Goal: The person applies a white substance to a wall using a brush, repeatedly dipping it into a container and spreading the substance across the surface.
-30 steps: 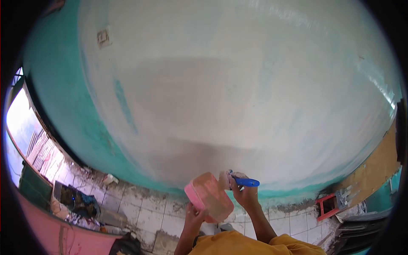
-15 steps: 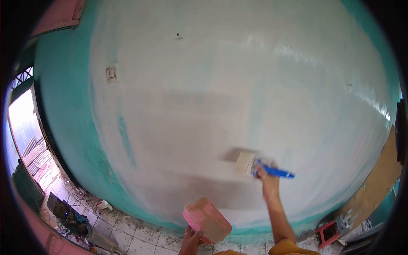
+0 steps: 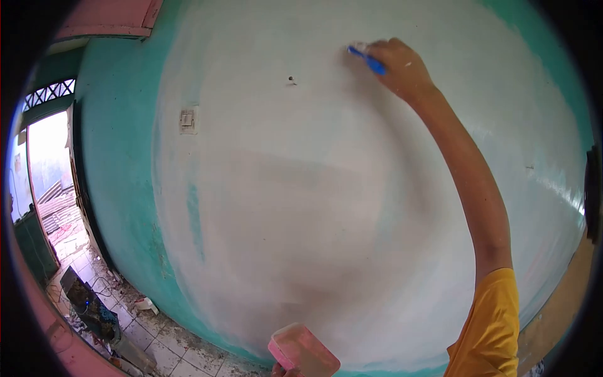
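Note:
High on the wall (image 3: 301, 207), my right hand (image 3: 400, 68) is closed around a paintbrush (image 3: 373, 63). Its blue handle points down and right, while the bristles are mostly hidden by the hand. White paint with greenish streaks covers the middle of the wall, and a white spot marks the hand. Low in the view, my left hand (image 3: 286, 371) grips a pink plastic tub (image 3: 284, 347) by its lower left side. The tub is tilted, with pale paint smeared inside. Only the fingers of that hand show.
A light switch (image 3: 188, 120) and a small hole (image 3: 291, 80) are in the wall. On the left, an open doorway (image 3: 53, 182) lets in bright light. Debris and a dark metal-like object (image 3: 91, 308) lie on the tiled floor (image 3: 164, 345). A brown board (image 3: 559, 301) leans at right.
My right hand has risen with the brush from low on the wall to high up, arm stretched out. The tub stays low in my left hand. The view has turned slightly left and up.

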A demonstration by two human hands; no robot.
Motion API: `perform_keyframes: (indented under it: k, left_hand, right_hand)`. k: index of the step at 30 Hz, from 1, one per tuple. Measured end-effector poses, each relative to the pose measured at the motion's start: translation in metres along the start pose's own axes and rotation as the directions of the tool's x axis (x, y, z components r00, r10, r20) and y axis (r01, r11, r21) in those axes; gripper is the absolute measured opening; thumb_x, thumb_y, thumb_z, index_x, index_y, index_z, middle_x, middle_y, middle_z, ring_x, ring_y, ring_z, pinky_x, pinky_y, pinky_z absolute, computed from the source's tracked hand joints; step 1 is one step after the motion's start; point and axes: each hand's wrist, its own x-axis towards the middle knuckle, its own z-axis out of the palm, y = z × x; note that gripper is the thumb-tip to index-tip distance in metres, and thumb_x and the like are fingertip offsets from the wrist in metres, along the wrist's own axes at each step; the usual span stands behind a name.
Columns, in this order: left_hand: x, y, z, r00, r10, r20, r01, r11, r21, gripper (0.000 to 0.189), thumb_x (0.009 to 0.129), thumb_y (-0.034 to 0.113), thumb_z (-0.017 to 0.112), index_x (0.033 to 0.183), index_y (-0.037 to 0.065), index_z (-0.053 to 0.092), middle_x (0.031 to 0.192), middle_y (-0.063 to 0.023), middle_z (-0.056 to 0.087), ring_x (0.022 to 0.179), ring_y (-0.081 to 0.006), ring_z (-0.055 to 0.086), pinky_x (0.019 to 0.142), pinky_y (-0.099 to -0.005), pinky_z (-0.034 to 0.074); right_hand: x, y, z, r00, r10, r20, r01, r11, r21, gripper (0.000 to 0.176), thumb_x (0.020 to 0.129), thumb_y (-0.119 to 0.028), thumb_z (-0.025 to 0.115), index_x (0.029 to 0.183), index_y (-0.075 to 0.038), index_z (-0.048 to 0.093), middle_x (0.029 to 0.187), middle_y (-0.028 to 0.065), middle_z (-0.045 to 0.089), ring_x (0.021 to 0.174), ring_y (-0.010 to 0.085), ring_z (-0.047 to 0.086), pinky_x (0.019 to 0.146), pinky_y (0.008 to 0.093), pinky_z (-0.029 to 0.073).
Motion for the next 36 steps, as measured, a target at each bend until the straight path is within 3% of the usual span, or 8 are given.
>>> perform_keyframes:
  k: [7,10,14,20,25,30,32,36]
  left_hand:
    - [0.012,0.012,-0.008,1.000,-0.020,0.023,0.020,1.000,0.010,0.056,0.095,0.030,0.059,0.138,0.004,0.033,0.094,-0.0107,0.060,0.084,-0.0219,0.064,0.067,-0.0406,0.055]
    - [0.021,0.035,-0.018,0.999,-0.030,0.038,0.028,0.998,0.049,0.056,0.096,0.030,0.059,0.138,0.004,0.032,0.095,-0.0107,0.060,0.084,-0.0219,0.064,0.068,-0.0408,0.055]
    - [0.033,0.068,-0.037,0.999,-0.034,0.033,0.030,0.993,0.114,0.056,0.096,0.030,0.059,0.138,0.004,0.031,0.095,-0.0108,0.060,0.084,-0.0219,0.064,0.070,-0.0412,0.055]
    - [0.050,0.088,-0.069,0.997,-0.070,0.028,0.065,0.985,0.161,0.057,0.096,0.030,0.058,0.138,0.004,0.030,0.095,-0.0109,0.060,0.084,-0.0219,0.064,0.072,-0.0415,0.055]
    - [0.065,0.083,-0.097,0.992,-0.091,0.088,0.078,0.988,0.136,0.058,0.096,0.029,0.058,0.139,0.004,0.028,0.095,-0.0108,0.060,0.083,-0.0219,0.064,0.073,-0.0413,0.055]
    - [0.067,0.083,-0.112,0.986,-0.091,0.139,0.076,0.991,0.113,0.060,0.097,0.029,0.058,0.140,0.004,0.026,0.094,-0.0107,0.060,0.082,-0.0219,0.064,0.075,-0.0412,0.055]
    - [0.064,0.091,-0.111,0.981,-0.094,0.172,0.077,0.992,0.100,0.061,0.096,0.029,0.058,0.141,0.004,0.026,0.094,-0.0111,0.060,0.084,-0.0219,0.063,0.074,-0.0409,0.055]
    - [0.072,0.069,-0.134,0.968,-0.109,0.225,0.092,0.992,0.086,0.065,0.095,0.032,0.061,0.143,0.005,0.027,0.106,-0.0127,0.058,0.092,-0.0224,0.062,0.072,-0.0406,0.056]
  right_hand:
    - [-0.041,-0.074,-0.023,0.819,0.031,0.573,-0.025,1.000,-0.018,0.022,0.086,-0.022,0.063,0.106,-0.016,0.072,0.091,0.0098,0.069,0.088,0.0293,0.062,0.082,0.0391,0.051]
    - [-0.022,-0.037,-0.013,0.866,-0.054,0.498,-0.036,0.985,0.170,0.028,0.087,-0.026,0.064,0.113,-0.018,0.071,0.098,0.0105,0.071,0.090,0.0290,0.064,0.083,0.0371,0.052]
    - [0.047,0.013,-0.002,0.906,0.258,0.335,-0.282,0.959,0.022,0.034,0.088,-0.045,0.061,0.112,-0.022,0.071,0.092,0.0115,0.071,0.085,0.0332,0.065,0.082,0.0430,0.052]
    - [0.037,0.004,0.015,0.970,0.237,-0.060,-0.244,0.943,-0.225,0.035,0.090,-0.044,0.059,0.105,-0.015,0.072,0.092,0.0091,0.070,0.089,0.0317,0.064,0.080,0.0418,0.053]
    - [-0.094,-0.142,0.010,0.881,-0.106,0.461,0.117,0.993,0.003,0.040,0.079,-0.010,0.061,0.117,-0.019,0.064,0.102,0.0048,0.068,0.088,0.0272,0.064,0.075,0.0366,0.056]
    - [-0.107,-0.169,0.004,0.738,0.014,0.675,-0.199,0.960,0.197,0.028,0.084,-0.023,0.063,0.111,-0.017,0.069,0.094,0.0073,0.069,0.086,0.0267,0.064,0.078,0.0381,0.054]
    - [-0.075,-0.127,0.019,0.780,0.272,0.564,-0.348,0.937,0.030,0.033,0.088,-0.047,0.061,0.106,-0.021,0.072,0.088,0.0091,0.070,0.084,0.0324,0.066,0.078,0.0413,0.054]
    - [0.017,-0.062,0.029,0.984,0.128,0.126,-0.105,0.979,-0.173,0.037,0.091,-0.049,0.055,0.106,-0.018,0.071,0.095,0.0090,0.071,0.087,0.0316,0.066,0.077,0.0434,0.054]
